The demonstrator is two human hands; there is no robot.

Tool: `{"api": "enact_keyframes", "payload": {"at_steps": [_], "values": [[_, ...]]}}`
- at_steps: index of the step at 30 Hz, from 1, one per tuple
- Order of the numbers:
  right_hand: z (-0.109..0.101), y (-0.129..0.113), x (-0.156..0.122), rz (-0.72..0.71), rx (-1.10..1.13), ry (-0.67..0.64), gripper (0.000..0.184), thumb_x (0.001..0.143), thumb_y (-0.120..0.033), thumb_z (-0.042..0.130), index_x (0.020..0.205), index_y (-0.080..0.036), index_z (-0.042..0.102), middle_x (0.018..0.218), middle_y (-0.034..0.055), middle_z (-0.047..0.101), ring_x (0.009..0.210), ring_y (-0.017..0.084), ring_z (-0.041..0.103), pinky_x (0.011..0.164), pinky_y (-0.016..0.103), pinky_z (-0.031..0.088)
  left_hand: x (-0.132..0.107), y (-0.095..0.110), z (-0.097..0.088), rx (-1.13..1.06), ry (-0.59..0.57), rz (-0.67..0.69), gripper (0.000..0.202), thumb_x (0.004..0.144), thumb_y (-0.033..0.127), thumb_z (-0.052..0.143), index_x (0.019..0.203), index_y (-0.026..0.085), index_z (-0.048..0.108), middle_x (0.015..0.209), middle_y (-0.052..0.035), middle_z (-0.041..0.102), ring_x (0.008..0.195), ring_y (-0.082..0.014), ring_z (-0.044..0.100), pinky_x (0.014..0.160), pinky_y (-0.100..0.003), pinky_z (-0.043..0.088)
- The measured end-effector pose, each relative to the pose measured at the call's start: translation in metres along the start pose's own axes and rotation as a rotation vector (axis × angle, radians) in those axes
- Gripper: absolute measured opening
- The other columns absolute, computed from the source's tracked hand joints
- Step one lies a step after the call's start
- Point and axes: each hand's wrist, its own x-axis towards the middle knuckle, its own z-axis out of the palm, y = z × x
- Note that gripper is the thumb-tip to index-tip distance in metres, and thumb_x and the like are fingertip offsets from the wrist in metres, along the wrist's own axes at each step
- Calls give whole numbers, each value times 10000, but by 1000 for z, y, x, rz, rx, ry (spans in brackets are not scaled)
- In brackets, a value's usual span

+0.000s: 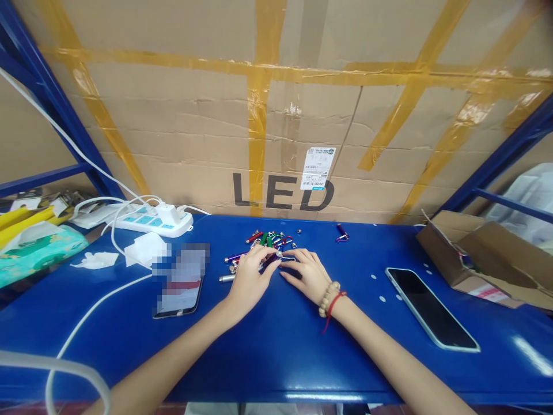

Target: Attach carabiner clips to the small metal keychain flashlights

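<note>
Near the middle of the blue table, my left hand (249,275) pinches a small dark purple metal keychain torch (272,261) between thumb and fingers. Its silver end points toward my right hand (309,275), whose bent fingers close around the clip at the torch's right side. The fingers partly cover both torch and clip. Just behind my hands lies a loose pile of similar torches with carabiner clips, including a red one (254,237) and a green one (264,237). A silver torch (227,278) sticks out left of my left hand.
A purple torch with its clip (341,233) lies apart at the back. Phones (432,308) (184,288) rest at either side. A white power strip (149,221) with cables stands back left, an open carton (484,259) at right. A large cardboard box (194,144) walls the back.
</note>
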Motion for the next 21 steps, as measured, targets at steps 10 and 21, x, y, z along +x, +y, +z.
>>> {"api": "enact_keyframes", "payload": {"at_steps": [10,21], "values": [[-9,-2,0,20,28,269,186,892,-263,499,871,-201,674,967,58,629,898,180,554,751,331,430,-1,2,3,-21,-39,16,135,831,252,546,916,179,621,803,-10,637,650,-131,555,630,-232,457],[-21,-17,-3,-99,285,527,145,851,-223,556,892,-208,694,937,66,610,890,161,572,710,294,518,-4,-2,7,42,-155,53,181,859,238,525,990,190,640,906,-47,667,837,-195,600,767,-328,454]]}}
